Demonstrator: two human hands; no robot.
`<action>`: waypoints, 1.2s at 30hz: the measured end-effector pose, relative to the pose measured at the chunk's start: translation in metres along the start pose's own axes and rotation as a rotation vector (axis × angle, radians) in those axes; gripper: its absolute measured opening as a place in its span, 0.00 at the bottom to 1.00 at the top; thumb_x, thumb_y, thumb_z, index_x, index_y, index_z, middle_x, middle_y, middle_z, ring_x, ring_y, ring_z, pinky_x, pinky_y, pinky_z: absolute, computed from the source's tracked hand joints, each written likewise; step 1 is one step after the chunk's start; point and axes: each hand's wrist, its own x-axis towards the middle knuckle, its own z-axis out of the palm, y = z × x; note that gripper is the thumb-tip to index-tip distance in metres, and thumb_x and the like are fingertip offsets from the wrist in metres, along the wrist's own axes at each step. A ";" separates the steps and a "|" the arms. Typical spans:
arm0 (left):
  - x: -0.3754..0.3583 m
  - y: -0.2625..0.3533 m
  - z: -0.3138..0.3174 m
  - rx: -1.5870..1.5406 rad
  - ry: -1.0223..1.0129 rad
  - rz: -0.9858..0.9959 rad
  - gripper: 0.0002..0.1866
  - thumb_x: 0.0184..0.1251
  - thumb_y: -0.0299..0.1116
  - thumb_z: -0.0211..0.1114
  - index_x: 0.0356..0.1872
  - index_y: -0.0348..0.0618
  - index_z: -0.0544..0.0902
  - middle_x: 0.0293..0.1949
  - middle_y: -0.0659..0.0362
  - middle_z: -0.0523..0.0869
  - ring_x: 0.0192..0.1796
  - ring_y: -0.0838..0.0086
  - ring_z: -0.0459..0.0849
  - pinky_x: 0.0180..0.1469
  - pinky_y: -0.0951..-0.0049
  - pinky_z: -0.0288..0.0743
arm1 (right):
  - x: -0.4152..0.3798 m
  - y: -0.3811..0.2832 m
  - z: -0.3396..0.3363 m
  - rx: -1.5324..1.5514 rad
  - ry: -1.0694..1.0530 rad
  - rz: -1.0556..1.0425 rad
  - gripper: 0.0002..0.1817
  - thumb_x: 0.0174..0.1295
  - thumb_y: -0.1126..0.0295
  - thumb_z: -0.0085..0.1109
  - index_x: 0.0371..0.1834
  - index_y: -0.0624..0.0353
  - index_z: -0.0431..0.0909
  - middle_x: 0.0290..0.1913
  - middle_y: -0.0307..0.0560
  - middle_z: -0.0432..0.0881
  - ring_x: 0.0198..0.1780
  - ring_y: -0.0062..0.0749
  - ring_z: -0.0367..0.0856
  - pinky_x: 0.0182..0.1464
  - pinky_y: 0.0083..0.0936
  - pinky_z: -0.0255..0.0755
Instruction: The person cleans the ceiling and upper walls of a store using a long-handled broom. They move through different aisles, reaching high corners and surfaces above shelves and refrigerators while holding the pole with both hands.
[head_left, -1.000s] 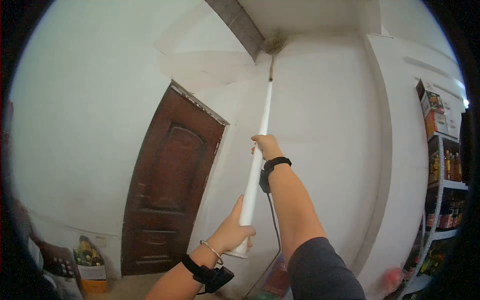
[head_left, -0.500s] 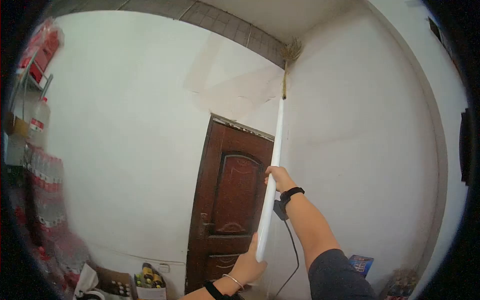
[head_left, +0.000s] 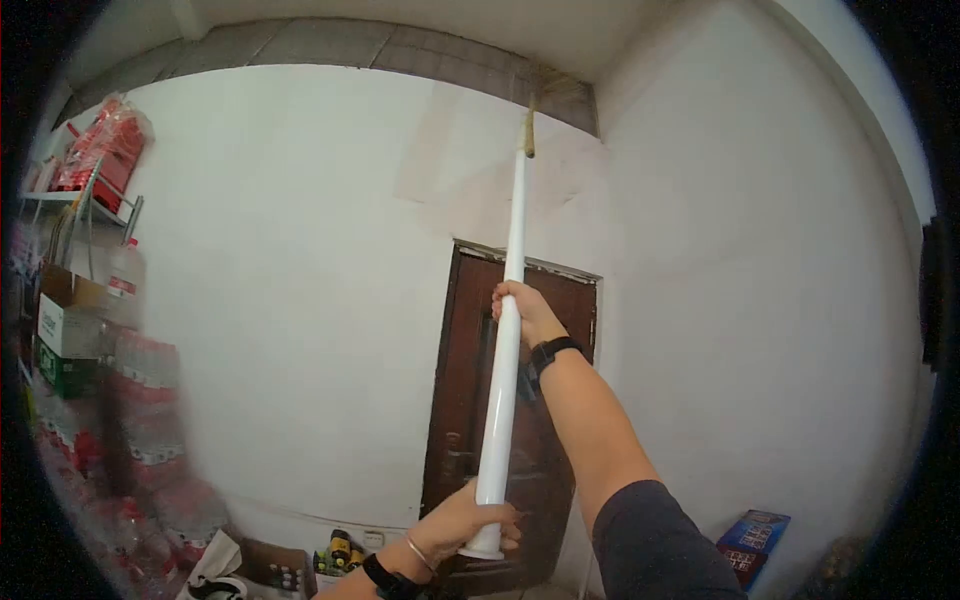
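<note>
Both hands grip a long white pole (head_left: 506, 390) that slants upward in front of me. At its far end is a yellowish stick with a wispy straw brush head (head_left: 545, 85), blurred against the grey tile strip high on the wall. My right hand (head_left: 525, 305) is wrapped round the middle of the pole, a black band on its wrist. Lower down, my left hand (head_left: 465, 525) is closed round the pole just above its flared white end. That wrist carries a bracelet and a black band.
A dark red-brown door (head_left: 470, 400) stands behind the pole. On the left are a metal shelf (head_left: 85, 200), a cardboard box (head_left: 70, 325) and stacked packs of bottles (head_left: 150, 400). Below are an open carton (head_left: 275, 565) and a blue-and-red box (head_left: 752, 545).
The brush head has moved left along the tile strip, out of the wall corner. Both hands have shifted left with the pole, my right one higher. The view has turned left.
</note>
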 end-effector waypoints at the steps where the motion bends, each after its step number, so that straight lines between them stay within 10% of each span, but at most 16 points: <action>1: -0.008 0.012 0.001 -0.007 -0.002 0.006 0.32 0.47 0.25 0.56 0.55 0.34 0.53 0.26 0.54 0.73 0.22 0.69 0.77 0.24 0.69 0.73 | -0.005 -0.007 0.015 -0.074 -0.027 -0.005 0.06 0.47 0.76 0.51 0.24 0.68 0.66 0.17 0.46 0.68 0.15 0.31 0.69 0.18 0.25 0.67; 14: -0.037 0.069 0.023 -0.373 -0.177 0.212 0.20 0.47 0.21 0.53 0.45 0.40 0.62 0.21 0.58 0.68 0.14 0.74 0.69 0.16 0.72 0.67 | -0.007 -0.079 0.096 -0.284 0.142 -0.108 0.10 0.46 0.76 0.50 0.29 0.69 0.63 0.17 0.47 0.66 0.12 0.31 0.67 0.14 0.25 0.67; 21: -0.082 0.065 -0.018 -0.303 -0.167 0.191 0.22 0.48 0.21 0.51 0.47 0.41 0.59 0.20 0.58 0.66 0.14 0.73 0.67 0.15 0.70 0.65 | -0.015 -0.049 0.141 -0.330 0.044 -0.104 0.19 0.44 0.80 0.48 0.39 0.81 0.57 0.22 0.52 0.66 0.17 0.35 0.70 0.19 0.30 0.71; 36: -0.185 0.124 -0.097 -0.301 0.104 0.395 0.21 0.46 0.19 0.53 0.44 0.39 0.61 0.21 0.55 0.70 0.14 0.68 0.72 0.18 0.67 0.69 | -0.015 0.017 0.347 -0.040 -0.292 -0.125 0.18 0.49 0.74 0.52 0.40 0.69 0.58 0.28 0.52 0.68 0.22 0.39 0.73 0.22 0.30 0.74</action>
